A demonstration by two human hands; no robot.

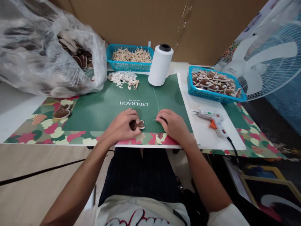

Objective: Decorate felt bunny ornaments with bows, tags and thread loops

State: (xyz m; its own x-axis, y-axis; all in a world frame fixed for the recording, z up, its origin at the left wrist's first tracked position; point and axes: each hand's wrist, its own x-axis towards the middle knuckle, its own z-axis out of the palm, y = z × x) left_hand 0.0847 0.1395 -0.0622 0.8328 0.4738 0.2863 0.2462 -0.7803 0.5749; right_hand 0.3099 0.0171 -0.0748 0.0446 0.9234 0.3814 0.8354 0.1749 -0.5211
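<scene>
My left hand (127, 125) is closed around a small brown felt piece with pale-edged, ear-like lobes (140, 124), near the front of the green paper sheet (105, 110). To its right, my right hand (172, 124) pinches white thread (156, 99), and a small loop of it sticks out toward the left hand. The thread runs back across the sheet to a white thread cone (160, 66) that stands upright. A gap separates the two hands. More brown felt pieces (61, 112) lie at the left on the patterned border.
A clear plastic bag (94, 62) of brown pieces bulges at the back left. Behind are a blue basket (131, 66) of beige cords and a pile of white tags (119, 78). At right are a blue basket (211, 92) of brown pieces, a glue gun (213, 121) and a fan (244, 67).
</scene>
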